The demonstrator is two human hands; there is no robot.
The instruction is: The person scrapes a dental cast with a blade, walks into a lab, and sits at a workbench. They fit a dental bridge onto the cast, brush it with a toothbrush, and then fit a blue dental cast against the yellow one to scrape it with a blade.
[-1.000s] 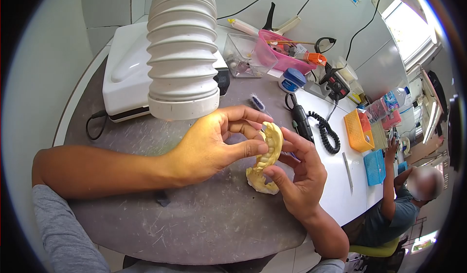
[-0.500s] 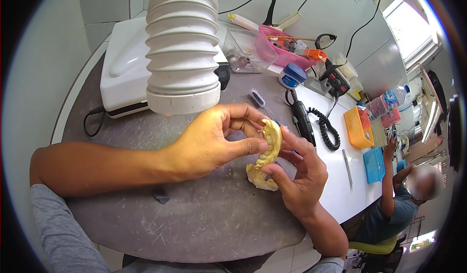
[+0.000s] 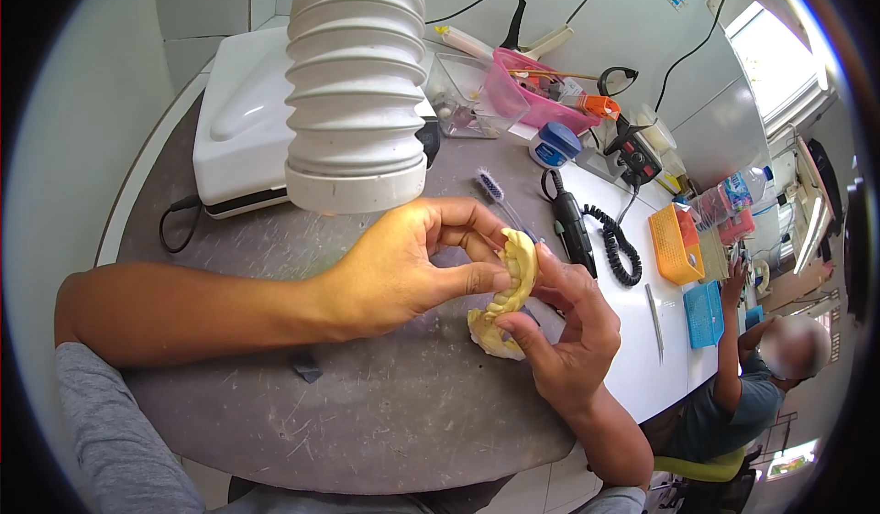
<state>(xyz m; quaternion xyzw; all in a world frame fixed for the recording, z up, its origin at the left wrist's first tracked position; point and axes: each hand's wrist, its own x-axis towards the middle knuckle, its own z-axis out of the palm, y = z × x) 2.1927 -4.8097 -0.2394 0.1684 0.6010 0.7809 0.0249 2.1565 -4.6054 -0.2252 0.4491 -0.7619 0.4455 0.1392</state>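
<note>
Evidently, from the head camera, both hands share one small thing: a yellow dental cast (image 3: pixel 522 271), held up over the grey bench (image 3: pixel 302 422), below and to one side of the mouth of a white ribbed hose (image 3: pixel 356 102). The left hand (image 3: pixel 403 262) pinches its upper part, thumb flat against the row of teeth and fingers reaching round behind. The right hand (image 3: pixel 573 326) grips from the other side, thumb near the lower end of the toothed arch, fingers curled behind the outer curve and partly hidden. Below the arch sits a paler, rough-edged piece (image 3: pixel 490 335); whether it is joined to the arch or separate, I cannot tell.

As for handling, the cast looks like hard plaster or stone: probably light, quite stiff, and with a dry, matt surface that should give fingertips decent friction. It is likely brittle, though, most of all at the tooth edges and the thin ends of the arch. The thicker outer curve seems the safest place to take hold, with light, spread pressure; a hard squeeze on the teeth could chip them. The rough lower piece probably wants support from beneath.
</note>
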